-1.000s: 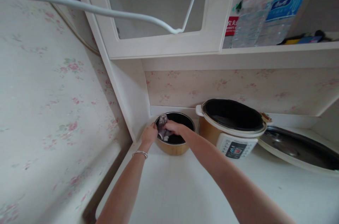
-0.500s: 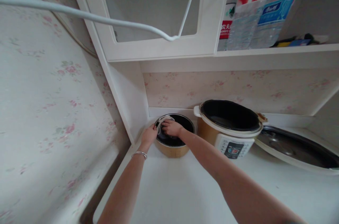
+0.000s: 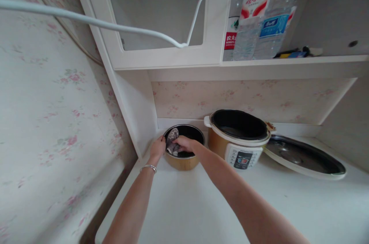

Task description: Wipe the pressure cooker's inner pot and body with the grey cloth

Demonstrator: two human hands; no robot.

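A round inner pot (image 3: 184, 164), dark inside and gold outside, stands on the white counter near the left wall. My left hand (image 3: 158, 147), with a silver bangle at the wrist, is closed on the pot's left rim. Inside the pot, my right hand (image 3: 184, 143) grips a crumpled, patterned grey-white cloth (image 3: 173, 140). The cloth lies against the pot's inner left wall, and part of it is hidden by the fingers.
Right of the pot stands a rice cooker (image 3: 230, 151) without its lid, a dark liner inside. Its detached lid (image 3: 307, 157) lies farther right on the counter (image 3: 184, 205). Above, a shelf (image 3: 288, 60) holds plastic bottles (image 3: 253, 17). A white cable (image 3: 115, 24) crosses the upper left.
My right hand has gathered the cloth and lifted it a little along the pot's left side. My left hand stays at the rim. The camera view has shifted slightly to the right.
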